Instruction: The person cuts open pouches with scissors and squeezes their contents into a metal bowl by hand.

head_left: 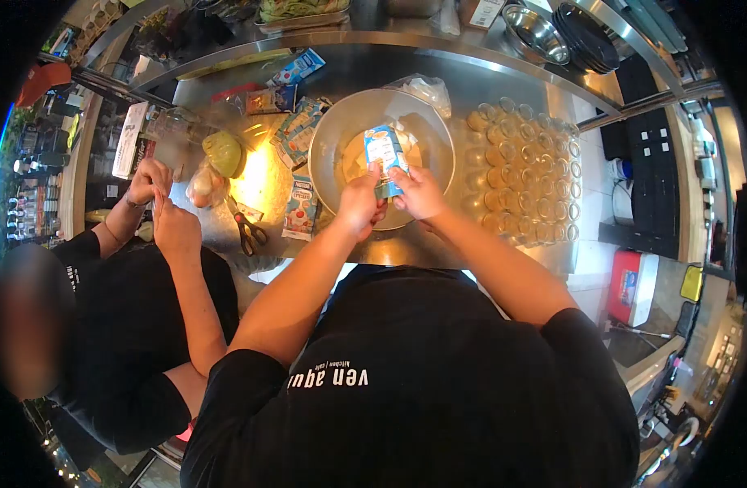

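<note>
A blue and white food pouch is held over a large metal mixing bowl, its near end pinched by both hands. My left hand is closed on that end from the left. My right hand grips it from the right, thumb on top. Inside the bowl lies a cream-coloured mass with white lumps, partly hidden by the pouch. The pouch's print is too small to read. Beside the bowl on the left lies a similar flattened pouch.
More pouches lie left of the bowl, with red-handled scissors nearer the edge. Rows of glass jars stand on the right. At left, a co-worker's hands work near a green item. A shelf spans the back.
</note>
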Available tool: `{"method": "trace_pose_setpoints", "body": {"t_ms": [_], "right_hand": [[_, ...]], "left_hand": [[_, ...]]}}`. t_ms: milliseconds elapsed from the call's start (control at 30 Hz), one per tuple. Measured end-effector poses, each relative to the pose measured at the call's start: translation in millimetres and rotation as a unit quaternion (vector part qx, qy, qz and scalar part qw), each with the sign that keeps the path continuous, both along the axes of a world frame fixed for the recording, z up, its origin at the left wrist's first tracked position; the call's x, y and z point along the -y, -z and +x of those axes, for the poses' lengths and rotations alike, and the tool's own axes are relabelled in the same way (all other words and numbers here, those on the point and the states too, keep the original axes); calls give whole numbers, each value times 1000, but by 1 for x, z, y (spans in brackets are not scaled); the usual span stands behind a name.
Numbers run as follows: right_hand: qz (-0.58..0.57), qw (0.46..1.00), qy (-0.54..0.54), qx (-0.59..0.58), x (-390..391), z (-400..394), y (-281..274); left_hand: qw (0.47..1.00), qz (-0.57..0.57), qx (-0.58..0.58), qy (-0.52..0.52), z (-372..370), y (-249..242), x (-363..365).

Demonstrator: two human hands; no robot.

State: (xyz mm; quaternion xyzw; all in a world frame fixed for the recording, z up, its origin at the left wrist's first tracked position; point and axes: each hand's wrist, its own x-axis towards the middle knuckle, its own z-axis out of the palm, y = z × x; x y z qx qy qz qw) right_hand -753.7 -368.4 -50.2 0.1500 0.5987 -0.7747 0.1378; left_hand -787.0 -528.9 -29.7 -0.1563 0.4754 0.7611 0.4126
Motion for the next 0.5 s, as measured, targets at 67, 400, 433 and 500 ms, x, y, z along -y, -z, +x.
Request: {"method": "trace_pose_setpoints", "body": {"t_ms": [67, 400, 433, 500], "right_hand": [[-35, 999, 38, 9, 0, 1, 2], [88, 986, 74, 118, -8, -16, 19], [157, 983, 70, 64, -11, -17, 28], [218, 974, 60, 9, -13, -16, 37]], "left_hand": [[996, -65, -51, -24, 3, 8, -7], [956, -193, -221, 8, -10, 3, -19], [988, -122, -94, 6, -15, -8, -19], [998, -52, 35, -1, -21, -2, -24]]}}
